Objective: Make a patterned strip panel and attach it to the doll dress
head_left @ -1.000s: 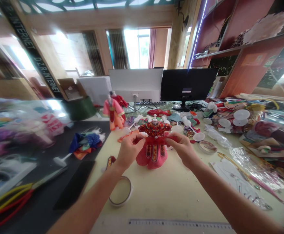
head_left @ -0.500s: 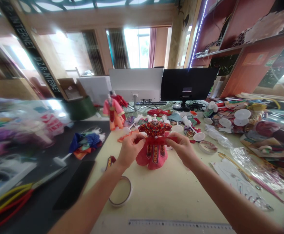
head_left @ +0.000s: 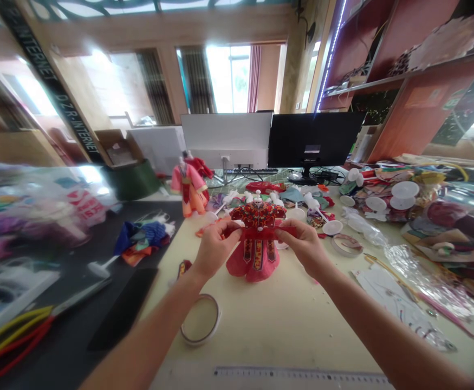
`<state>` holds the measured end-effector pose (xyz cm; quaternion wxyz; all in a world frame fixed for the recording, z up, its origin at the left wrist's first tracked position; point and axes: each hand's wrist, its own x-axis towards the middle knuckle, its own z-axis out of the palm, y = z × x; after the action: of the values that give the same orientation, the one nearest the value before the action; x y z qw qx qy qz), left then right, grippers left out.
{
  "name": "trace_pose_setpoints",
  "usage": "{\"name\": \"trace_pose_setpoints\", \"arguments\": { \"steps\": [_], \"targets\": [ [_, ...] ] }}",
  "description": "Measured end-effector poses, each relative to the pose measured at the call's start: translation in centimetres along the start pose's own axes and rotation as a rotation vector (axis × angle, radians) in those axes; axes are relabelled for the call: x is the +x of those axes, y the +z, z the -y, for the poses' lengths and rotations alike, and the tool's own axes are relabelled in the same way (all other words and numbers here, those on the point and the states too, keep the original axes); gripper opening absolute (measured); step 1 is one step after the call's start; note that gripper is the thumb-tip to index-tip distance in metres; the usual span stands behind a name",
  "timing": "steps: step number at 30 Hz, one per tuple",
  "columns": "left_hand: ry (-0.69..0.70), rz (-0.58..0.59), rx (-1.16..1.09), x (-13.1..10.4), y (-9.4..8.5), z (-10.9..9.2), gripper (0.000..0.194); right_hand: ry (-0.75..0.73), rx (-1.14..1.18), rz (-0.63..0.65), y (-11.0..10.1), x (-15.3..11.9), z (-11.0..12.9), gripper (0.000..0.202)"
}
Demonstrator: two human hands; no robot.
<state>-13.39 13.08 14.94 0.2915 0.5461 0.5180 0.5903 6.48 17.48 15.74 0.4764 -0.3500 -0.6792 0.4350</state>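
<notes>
A small doll figure in a patterned red top (head_left: 257, 214) and a pink-red skirt (head_left: 237, 266) stands upright on the pale table. Across its waist runs a red strip (head_left: 259, 234), stretched between both hands. My left hand (head_left: 219, 244) pinches the strip's left end between thumb and fingers. At the other end, my right hand (head_left: 299, 242) has the strip in a similar pinch. Patterned bands hang down the front of the skirt below the strip.
A tape roll (head_left: 200, 319) lies nearer, beside my left forearm. A ruler (head_left: 302, 375) runs along the front. Scissors (head_left: 37, 325) lie left, another dressed doll (head_left: 188, 187) stands behind, and fabric pieces (head_left: 415, 189) and plastic packets (head_left: 403, 303) cover the right.
The hands and strip have barely moved. My left hand has shifted very slightly left, and the doll's skirt shows a small tilt or shift the same way.
</notes>
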Motion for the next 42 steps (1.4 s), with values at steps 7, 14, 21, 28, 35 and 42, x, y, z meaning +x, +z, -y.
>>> {"name": "trace_pose_setpoints", "arguments": {
  "steps": [7,14,21,28,35,42],
  "targets": [
    [0.039,-0.007,-0.002,0.3,0.1,-0.7,0.015,-0.034,-0.002,-0.025,0.1,0.4,-0.8,0.018],
    [0.025,-0.018,-0.052,0.4,0.3,-0.6,0.015,-0.088,0.012,-0.055,0.1,0.8,-0.9,0.015],
    [-0.003,-0.019,-0.11,0.7,0.3,0.0,0.016,-0.097,0.032,-0.066,0.2,1.0,-1.2,0.015],
    [-0.01,-0.007,-0.165,0.8,0.3,0.0,0.016,-0.088,0.072,-0.071,0.4,1.2,-1.7,0.015],
    [-0.011,-0.002,-0.208,1.0,0.6,0.2,0.016,-0.106,0.086,-0.063,0.4,1.6,-2.3,0.017],
    [-0.004,0.009,-0.223,1.3,0.9,0.3,0.017,-0.147,0.1,-0.016,0.6,1.9,-2.1,0.017]
  ]
}}
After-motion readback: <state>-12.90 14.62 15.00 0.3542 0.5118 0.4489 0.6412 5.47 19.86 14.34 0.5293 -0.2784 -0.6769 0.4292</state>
